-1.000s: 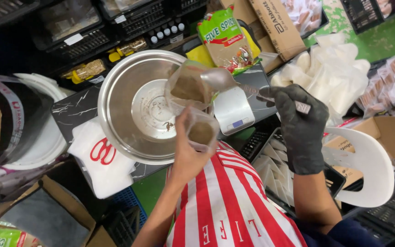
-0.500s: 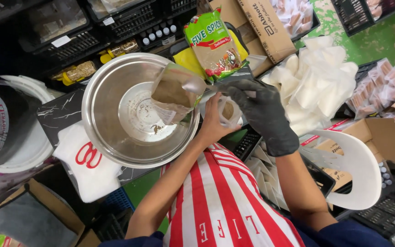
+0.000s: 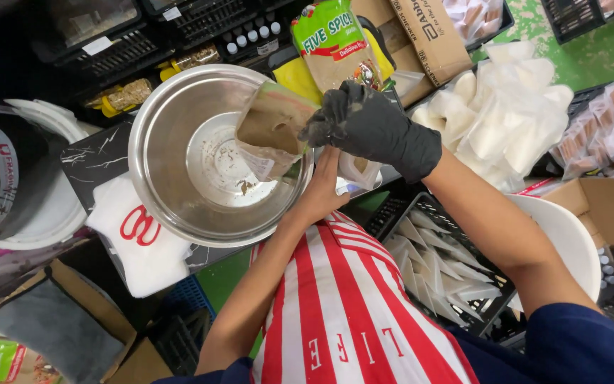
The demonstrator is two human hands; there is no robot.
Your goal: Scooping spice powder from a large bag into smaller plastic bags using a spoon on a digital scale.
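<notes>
Brown powder sits in the open bag (image 3: 270, 128) that leans inside the steel bowl (image 3: 172, 206), and that bowl is my landmark for everything else. My right hand (image 3: 371, 128), in its black glove, has swung in from the right over the last second: it was well off the bowl's right side with a long metal scoop, and now it is bunched at the bowl's right rim, touching the mouth of the bag. The gloved fingers (image 3: 325, 128) are curled tight; I take it they grip the scoop, but the scoop itself is hidden now, so I cannot tell for sure. My left hand (image 3: 321, 195) has shifted too, from in front of the bowl to just right of its rim, under the glove, fingers pinched on a small clear pouch (image 3: 360, 171) with a little powder in it. The scale that showed right of the bowl a second ago is now covered by both hands. I judge the scoop is going back into the bag for another portion.

Counts: one bowl, one open bag in it, one small pouch in hand, one green-topped spice packet (image 3: 335, 43) behind the bowl. One white folded bag with a red mark (image 3: 140, 238) lies at the bowl's near left. One heap of white pouches (image 3: 506, 121) lies far right, too many to count. One black crate of flat empty pouches (image 3: 442, 263) sits right of and nearer than the bowl.
</notes>
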